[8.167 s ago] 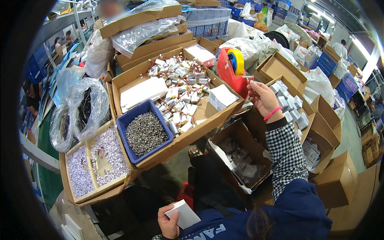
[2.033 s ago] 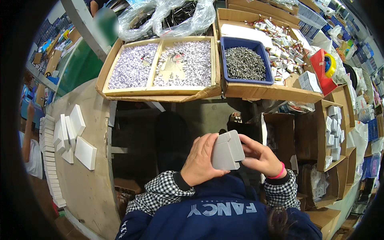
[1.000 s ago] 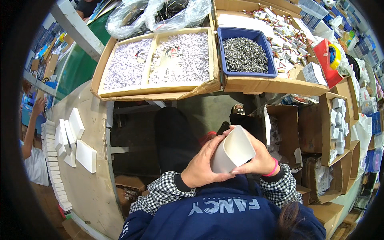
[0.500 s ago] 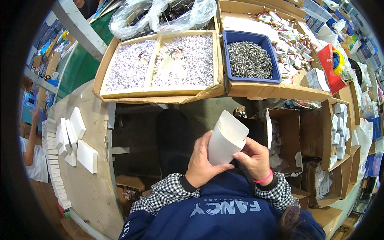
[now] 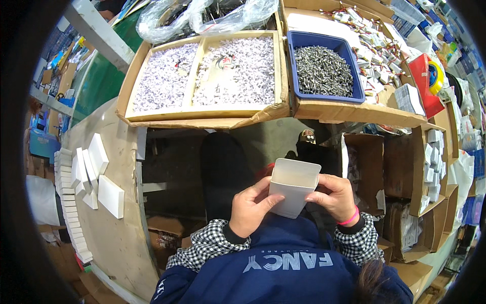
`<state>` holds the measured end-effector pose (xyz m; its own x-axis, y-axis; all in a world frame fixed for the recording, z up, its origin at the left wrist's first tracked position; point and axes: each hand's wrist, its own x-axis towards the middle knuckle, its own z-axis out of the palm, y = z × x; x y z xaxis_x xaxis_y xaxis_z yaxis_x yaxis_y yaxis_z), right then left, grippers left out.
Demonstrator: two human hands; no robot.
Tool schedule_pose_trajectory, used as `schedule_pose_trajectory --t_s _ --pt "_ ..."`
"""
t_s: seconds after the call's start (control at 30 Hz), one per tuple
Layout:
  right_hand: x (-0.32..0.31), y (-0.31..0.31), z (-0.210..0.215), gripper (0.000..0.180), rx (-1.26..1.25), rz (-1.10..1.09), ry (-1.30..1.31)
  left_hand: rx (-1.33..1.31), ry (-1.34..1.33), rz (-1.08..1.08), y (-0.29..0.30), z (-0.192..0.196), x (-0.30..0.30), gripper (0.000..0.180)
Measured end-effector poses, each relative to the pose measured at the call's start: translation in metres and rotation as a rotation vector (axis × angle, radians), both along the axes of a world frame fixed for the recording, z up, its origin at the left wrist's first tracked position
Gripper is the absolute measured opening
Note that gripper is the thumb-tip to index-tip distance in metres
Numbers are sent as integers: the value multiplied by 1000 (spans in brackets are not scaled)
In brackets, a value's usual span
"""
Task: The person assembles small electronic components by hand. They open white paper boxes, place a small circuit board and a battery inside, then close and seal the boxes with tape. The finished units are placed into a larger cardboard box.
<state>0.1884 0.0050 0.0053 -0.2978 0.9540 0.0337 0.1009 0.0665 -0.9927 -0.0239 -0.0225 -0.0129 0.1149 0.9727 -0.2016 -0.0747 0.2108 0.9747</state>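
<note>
A small white carton [image 5: 292,195] with its top flap raised is held above my lap, its open mouth tilted toward me. My left hand [image 5: 249,207] grips its left side, thumb on the front face and fingers behind. On the right side my right hand [image 5: 335,200], with a pink band at the wrist, pinches the carton near its rim. The inside looks bare where it shows; its bottom is hidden.
White boxes [image 5: 110,196] lie on the left table, beside a long row of them [image 5: 71,213]. Ahead stand a wooden tray of small white parts [image 5: 243,105], a blue bin of metal pins [image 5: 328,96] and wired parts [image 5: 377,61]. Cardboard boxes [image 5: 367,164] stand right.
The carton has turned from a slanted pose to a more upright one, its mouth now showing. Both hands have shifted with it, the right one moving slightly right.
</note>
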Motion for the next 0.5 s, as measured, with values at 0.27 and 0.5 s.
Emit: schedule_pose_trajectory --t_s 0.27,0.5 --pt "-4 -2 6 33 -69 -64 -100 -28 -264 54 -4 -11 3 31" --pt "-6 2 12 35 -60 -34 -102 -40 -324 15 -3 -15 1 33"
